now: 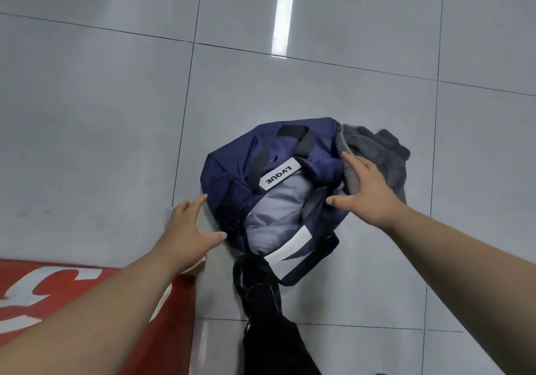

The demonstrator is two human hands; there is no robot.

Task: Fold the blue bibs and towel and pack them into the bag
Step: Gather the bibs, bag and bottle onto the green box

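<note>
I see the navy bag [232, 171] on the floor [319, 84], mouth open, pale folded cloth [278, 209] inside; my right hand [365, 189] spread flat on the grey towel [377, 154] at its rim, left hand [188, 229] open beside it

Bag [232, 171] mouth is gaping upward, light folded cloth [278, 209] filling it. Grey towel [377, 154] is crowding its right rim, strap [261, 282] trailing nearside. Tiled floor [319, 84] beyond is lying open.
</note>
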